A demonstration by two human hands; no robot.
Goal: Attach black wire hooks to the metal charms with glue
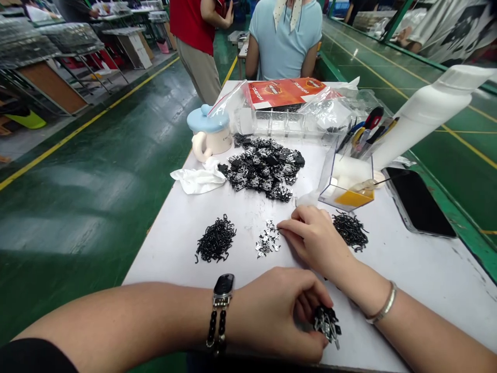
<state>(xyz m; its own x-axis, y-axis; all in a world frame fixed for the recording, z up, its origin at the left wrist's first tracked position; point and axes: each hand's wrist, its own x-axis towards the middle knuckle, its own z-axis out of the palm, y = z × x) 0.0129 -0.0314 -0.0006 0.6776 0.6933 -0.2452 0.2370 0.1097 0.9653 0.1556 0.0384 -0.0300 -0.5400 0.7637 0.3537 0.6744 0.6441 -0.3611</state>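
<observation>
My left hand [283,311], with a watch on the wrist, is closed around several small black-and-silver metal clips [328,324] near the table's front edge. Farther in, my right hand [310,233] reaches to a small pile of silver metal pieces [267,241], its thumb and forefinger pinched at the pile's right side. Whether a piece is between those fingertips is too small to tell. Left of the silver pile lies a heap of black curved pieces [216,239]. A second black heap [350,230] is partly behind my right wrist. The large black-and-silver clip pile [266,168] spreads farther back.
A lidded mug [212,132] and crumpled tissue [200,178] stand at the left. On the right are a clear tool box [345,181], a white bottle [427,116] and a phone [421,202]. Plastic trays [279,122] lie at the back, with people beyond.
</observation>
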